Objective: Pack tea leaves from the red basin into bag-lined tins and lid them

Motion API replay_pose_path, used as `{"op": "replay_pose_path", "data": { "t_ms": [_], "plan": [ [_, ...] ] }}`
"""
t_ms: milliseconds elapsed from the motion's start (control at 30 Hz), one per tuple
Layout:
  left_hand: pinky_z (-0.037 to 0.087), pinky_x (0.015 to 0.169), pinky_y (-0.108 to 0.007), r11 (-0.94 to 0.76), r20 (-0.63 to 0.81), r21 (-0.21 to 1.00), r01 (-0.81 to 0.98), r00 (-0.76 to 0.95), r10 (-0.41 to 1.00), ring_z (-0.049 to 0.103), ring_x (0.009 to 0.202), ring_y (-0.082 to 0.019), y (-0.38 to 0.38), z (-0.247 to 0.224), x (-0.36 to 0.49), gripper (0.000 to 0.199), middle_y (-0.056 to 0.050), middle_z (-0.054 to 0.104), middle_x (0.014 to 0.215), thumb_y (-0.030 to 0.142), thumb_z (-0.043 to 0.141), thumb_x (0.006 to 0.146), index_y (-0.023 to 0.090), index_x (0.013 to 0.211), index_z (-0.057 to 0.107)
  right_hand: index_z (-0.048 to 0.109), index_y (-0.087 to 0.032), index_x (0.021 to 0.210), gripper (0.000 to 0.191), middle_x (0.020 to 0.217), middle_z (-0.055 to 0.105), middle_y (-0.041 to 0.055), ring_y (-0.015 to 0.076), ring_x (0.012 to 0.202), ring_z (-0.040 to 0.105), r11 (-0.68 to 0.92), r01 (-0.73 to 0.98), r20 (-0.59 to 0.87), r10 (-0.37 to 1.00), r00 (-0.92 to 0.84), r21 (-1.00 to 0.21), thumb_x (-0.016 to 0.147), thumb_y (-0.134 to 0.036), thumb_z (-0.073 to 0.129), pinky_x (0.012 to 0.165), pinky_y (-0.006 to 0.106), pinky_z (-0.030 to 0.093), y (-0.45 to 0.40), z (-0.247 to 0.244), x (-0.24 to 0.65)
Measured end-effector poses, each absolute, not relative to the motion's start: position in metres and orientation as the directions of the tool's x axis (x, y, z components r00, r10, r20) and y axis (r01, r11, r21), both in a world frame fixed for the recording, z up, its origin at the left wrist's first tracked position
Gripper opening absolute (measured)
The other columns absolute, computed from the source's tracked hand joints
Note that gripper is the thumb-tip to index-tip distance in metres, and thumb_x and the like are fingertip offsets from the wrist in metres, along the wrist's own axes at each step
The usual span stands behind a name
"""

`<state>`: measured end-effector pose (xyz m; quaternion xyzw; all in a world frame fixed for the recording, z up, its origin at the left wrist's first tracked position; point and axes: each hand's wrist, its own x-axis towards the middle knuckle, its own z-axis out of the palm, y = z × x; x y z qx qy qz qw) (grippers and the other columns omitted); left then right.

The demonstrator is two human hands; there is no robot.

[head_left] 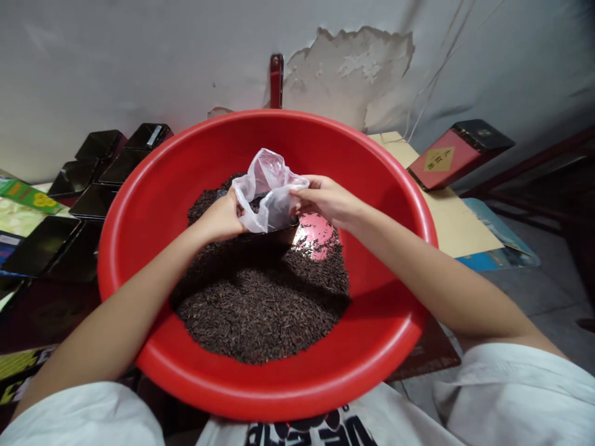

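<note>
A large red basin (381, 347) holds a heap of dark, dry, twisted leaves (264, 310). Inside it, above the heap, a clear plastic bag (274, 198) stands with its mouth spread, set in a dark box (274, 238) mostly hidden by the bag and hands. My left hand (223, 217) grips the bag's left edge, thumb inside the rim. The right edge is pinched between the fingers of my right hand (328, 199). Dark leaves show within the bag. A shiny pink patch (316, 235) shows on the basin floor beside the box.
Several dark tins (77, 179) stand left of the basin near a green packet (28, 195). At right, a red tin with a black lid (446, 158) rests on cardboard (465, 223). Behind is a wall with peeling paint (348, 68).
</note>
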<state>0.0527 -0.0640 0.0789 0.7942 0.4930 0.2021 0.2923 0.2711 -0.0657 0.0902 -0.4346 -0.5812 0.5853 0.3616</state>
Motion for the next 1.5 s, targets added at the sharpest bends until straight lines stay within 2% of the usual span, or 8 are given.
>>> {"op": "replay_pose_path", "data": {
  "t_ms": [167,333,533,767,1100,1200,1367,1500],
  "plan": [
    [0.049,0.087,-0.046,-0.258,-0.093,0.513,0.819,0.351,0.932,0.063,0.106,-0.035,-0.065,0.076,0.062,0.065,-0.015,0.065,0.120,0.044,0.068,0.066,0.019,0.124,0.054,0.059,-0.017,0.073,0.014,0.069,0.061,-0.0019,0.0096,0.066,0.057,0.120,0.173,-0.001,0.820,-0.572,-0.978,0.078,-0.029,0.065,0.067,0.024,0.049,-0.056,0.099,0.294],
    [0.050,0.082,-0.043,-0.325,-0.075,0.383,0.865,0.380,0.922,0.065,0.098,-0.034,-0.069,0.080,0.063,0.054,-0.012,0.069,0.106,0.039,0.064,0.071,0.019,0.120,0.052,0.063,-0.022,0.106,0.040,0.110,0.067,0.0038,0.0174,0.101,0.062,0.294,0.433,-0.075,0.750,-0.658,-0.852,0.069,-0.025,0.075,0.084,0.028,0.052,-0.054,0.096,0.305],
    [0.050,0.076,-0.032,-0.311,-0.181,0.711,0.631,0.591,0.786,0.068,0.091,-0.025,-0.072,0.098,0.048,0.056,-0.006,0.072,0.093,0.037,0.067,0.067,0.019,0.117,0.049,0.067,-0.020,0.096,0.028,0.104,0.071,0.0012,0.0167,0.095,0.065,0.343,0.482,-0.069,0.754,-0.653,-0.806,0.069,-0.012,0.071,0.084,0.029,0.054,-0.053,0.095,0.299],
    [0.046,0.078,-0.032,-0.261,-0.154,0.712,0.652,0.507,0.848,0.067,0.078,-0.021,-0.072,0.093,0.053,0.090,0.002,0.071,0.076,0.038,0.072,0.064,0.020,0.142,0.031,0.064,-0.018,0.068,0.005,0.067,0.066,-0.0012,0.0126,0.064,0.060,0.217,0.420,-0.075,0.814,-0.576,-0.881,0.072,-0.016,0.065,0.067,0.028,0.050,-0.054,0.085,0.286],
    [0.038,0.079,-0.037,-0.492,0.147,0.233,0.839,0.470,0.871,0.058,0.087,-0.027,-0.069,0.068,0.073,0.025,-0.008,0.067,0.086,0.037,0.066,0.068,0.018,0.082,0.057,0.056,-0.015,0.073,0.011,0.069,0.060,-0.0022,0.0091,0.063,0.054,0.125,0.149,0.049,0.900,-0.432,-0.981,0.065,-0.010,0.062,0.059,0.022,0.041,-0.067,0.059,0.258],
    [0.038,0.076,-0.036,-0.479,0.199,0.294,0.827,0.438,0.877,0.057,0.086,-0.027,-0.066,0.063,0.072,0.020,-0.007,0.067,0.083,0.038,0.061,0.071,0.018,0.075,0.057,0.059,-0.015,0.077,0.008,0.072,0.061,-0.0004,0.0101,0.065,0.054,0.161,0.181,0.040,0.842,-0.537,-0.970,0.072,-0.021,0.063,0.061,0.024,0.043,-0.067,0.065,0.263],
    [0.037,0.066,-0.032,-0.267,0.252,0.553,0.789,0.147,0.956,0.051,0.066,-0.019,-0.063,0.054,0.069,0.022,-0.004,0.057,0.063,0.032,0.050,0.076,0.019,0.058,0.047,0.057,-0.016,0.107,0.055,0.102,0.067,0.0061,0.0177,0.092,0.062,0.278,0.163,0.080,0.694,-0.716,-0.947,0.061,-0.033,0.081,0.083,0.032,0.048,-0.073,0.071,0.267],
    [0.040,0.072,-0.037,-0.213,0.306,0.502,0.838,0.058,0.950,0.051,0.065,-0.020,-0.068,0.048,0.074,0.019,-0.004,0.056,0.061,0.026,0.052,0.071,0.021,0.056,0.042,0.058,-0.015,0.092,0.019,0.094,0.068,0.0072,0.0183,0.087,0.060,0.467,0.419,0.163,0.795,-0.584,-0.778,0.081,-0.028,0.067,0.084,0.035,0.042,-0.082,0.067,0.255]
  ]
}}
